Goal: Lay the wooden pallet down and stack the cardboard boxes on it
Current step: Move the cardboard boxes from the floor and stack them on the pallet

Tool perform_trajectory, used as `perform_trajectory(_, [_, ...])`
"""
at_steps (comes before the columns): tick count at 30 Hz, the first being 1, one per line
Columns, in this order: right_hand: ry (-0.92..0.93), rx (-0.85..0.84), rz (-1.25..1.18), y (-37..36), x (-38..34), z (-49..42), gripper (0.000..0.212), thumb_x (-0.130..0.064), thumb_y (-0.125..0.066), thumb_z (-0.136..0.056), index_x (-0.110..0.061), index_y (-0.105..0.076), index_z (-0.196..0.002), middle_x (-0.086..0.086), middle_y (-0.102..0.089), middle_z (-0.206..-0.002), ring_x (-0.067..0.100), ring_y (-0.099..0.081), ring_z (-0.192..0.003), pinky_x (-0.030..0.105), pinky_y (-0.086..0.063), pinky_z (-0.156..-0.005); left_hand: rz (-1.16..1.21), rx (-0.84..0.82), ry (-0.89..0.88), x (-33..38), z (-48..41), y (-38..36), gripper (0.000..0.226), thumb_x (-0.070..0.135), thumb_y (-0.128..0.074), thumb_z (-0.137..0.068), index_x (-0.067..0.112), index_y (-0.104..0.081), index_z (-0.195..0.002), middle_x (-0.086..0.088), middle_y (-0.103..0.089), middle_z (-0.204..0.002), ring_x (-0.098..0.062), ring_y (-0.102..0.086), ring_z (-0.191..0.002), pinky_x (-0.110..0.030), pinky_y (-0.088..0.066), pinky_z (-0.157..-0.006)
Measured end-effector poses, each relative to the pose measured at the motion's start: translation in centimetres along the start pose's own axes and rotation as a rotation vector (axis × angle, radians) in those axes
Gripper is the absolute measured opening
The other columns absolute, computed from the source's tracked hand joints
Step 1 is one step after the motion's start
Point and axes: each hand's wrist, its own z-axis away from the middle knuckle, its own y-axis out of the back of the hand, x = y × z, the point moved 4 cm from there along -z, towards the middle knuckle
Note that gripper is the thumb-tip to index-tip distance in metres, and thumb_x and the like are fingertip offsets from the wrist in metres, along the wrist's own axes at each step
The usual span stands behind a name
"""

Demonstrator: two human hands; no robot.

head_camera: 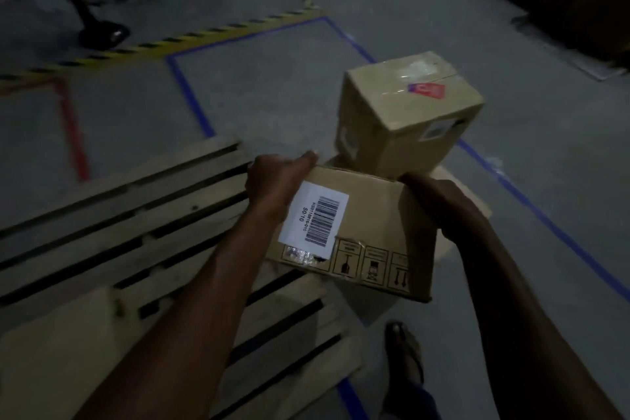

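Note:
The wooden pallet (112, 215) lies flat on the floor at the left and centre. I hold a cardboard box (371, 215) with a white barcode label over the pallet's right edge. My left hand (272, 184) grips its far left corner, and my right hand (443, 201) grips its far right corner. Just beyond it a second, taller cardboard box (405, 112) with a red sticker sits tilted on a flat piece of cardboard (477, 198). Another cardboard box (51, 361) lies on the pallet's near left part.
Blue tape (545, 218) marks a rectangle on the grey concrete floor, with red tape (73, 133) and yellow-black hazard tape (170, 41) to the left. My sandalled foot (405, 351) stands right of the pallet. Another person's feet (102, 34) are at the top left.

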Motion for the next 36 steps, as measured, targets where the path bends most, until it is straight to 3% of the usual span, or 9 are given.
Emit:
perform_trajectory(3, [0.093,-0.146,0.048,-10.8,0.1,0.1,0.055,-0.063,-0.082,-0.064,-0.015,-0.075,-0.089,0.011,-0.076,-0.099,0.035,-0.072,-0.096,0.047,-0.059,-0.086,0.109,0.124,0.203,-7.9,-0.7,7.7,0.062,0.062,-0.086,-0.065,0.011,-0.073,-0.097,-0.001,-0.074,-0.098,-0.019,-0.070,-0.083,-0.035,-0.062,-0.081])
perform_trajectory(6, [0.140,-0.297,0.153,-21.7,2.0,0.4,0.098,-0.068,-0.086,-0.055,-0.014,-0.059,-0.133,0.011,-0.059,-0.138,0.033,-0.059,-0.122,0.040,-0.052,-0.098,0.133,0.196,0.388,-16.9,-0.5,14.0,0.066,0.045,-0.090,-0.071,0.004,-0.070,-0.118,-0.008,-0.072,-0.114,-0.024,-0.071,-0.092,-0.034,-0.062,-0.076])
perform_trajectory(13, [0.123,-0.429,0.264,-40.1,12.1,3.5,0.068,-0.026,-0.092,-0.068,-0.013,-0.054,-0.122,0.010,-0.061,-0.116,0.026,-0.061,-0.102,0.044,-0.056,-0.090,0.094,0.397,0.475,-36.5,4.8,21.4,0.039,0.008,-0.080,-0.086,-0.003,-0.069,-0.122,-0.007,-0.070,-0.112,-0.018,-0.063,-0.088,-0.008,-0.047,-0.052])
perform_trajectory(15, [0.174,-0.411,0.269,-43.5,14.6,4.0,0.075,-0.018,-0.087,-0.076,-0.004,-0.046,-0.138,0.011,-0.058,-0.128,0.025,-0.059,-0.108,0.031,-0.054,-0.092,0.076,0.448,0.466,-41.1,6.3,21.7,0.038,0.008,-0.082,-0.084,-0.001,-0.072,-0.119,-0.005,-0.072,-0.110,-0.018,-0.066,-0.089,-0.015,-0.053,-0.065])
perform_trajectory(18, [0.208,-0.406,0.206,-47.8,18.9,4.0,0.075,-0.013,-0.083,-0.080,-0.003,-0.041,-0.141,0.005,-0.048,-0.132,0.016,-0.054,-0.108,-0.004,-0.040,-0.063,0.101,0.502,0.487,-47.1,7.4,22.1,0.044,0.008,-0.083,-0.083,-0.003,-0.067,-0.123,-0.004,-0.069,-0.114,-0.021,-0.067,-0.098,-0.023,-0.050,-0.083])
perform_trajectory(22, [0.218,-0.462,0.155,-50.9,23.7,3.4,0.089,-0.013,-0.086,-0.076,-0.015,-0.032,-0.147,-0.011,-0.038,-0.126,0.010,-0.041,-0.115,0.011,-0.048,-0.078,0.078,0.526,0.464,-52.5,7.7,22.7,0.062,0.010,-0.082,-0.084,-0.004,-0.055,-0.138,-0.010,-0.060,-0.131,-0.018,-0.058,-0.112,-0.019,-0.046,-0.091])
perform_trajectory(28, [0.348,-0.436,0.218,-53.9,26.3,3.4,0.094,-0.018,-0.083,-0.080,-0.022,-0.027,-0.156,-0.004,-0.028,-0.147,0.009,-0.031,-0.128,-0.008,-0.035,-0.075,-0.011,0.547,0.403,-56.1,7.3,23.3,0.061,0.012,-0.080,-0.086,-0.003,-0.055,-0.140,-0.015,-0.055,-0.137,-0.018,-0.053,-0.118,-0.011,-0.041,-0.090])
perform_trajectory(32, [0.376,-0.459,0.230,-53.9,26.8,3.5,0.096,-0.024,-0.083,-0.080,-0.022,-0.025,-0.157,-0.001,-0.027,-0.150,0.021,-0.033,-0.137,0.030,-0.046,-0.108,-0.094,0.549,0.385,-56.1,6.8,23.5,0.048,0.017,-0.083,-0.084,0.000,-0.067,-0.125,-0.016,-0.061,-0.126,-0.020,-0.059,-0.108,-0.022,-0.047,-0.088])
perform_trajectory(36, [0.396,-0.495,0.293,-54.2,26.7,3.8,0.095,-0.025,-0.084,-0.079,-0.025,-0.027,-0.155,-0.003,-0.028,-0.146,0.021,-0.035,-0.133,0.046,-0.048,-0.108,-0.231,0.616,0.339,-56.2,6.9,24.2,0.013,0.012,-0.083,-0.079,0.004,-0.075,-0.087,-0.016,-0.068,-0.095,-0.023,-0.062,-0.081,-0.025,-0.046,-0.068])
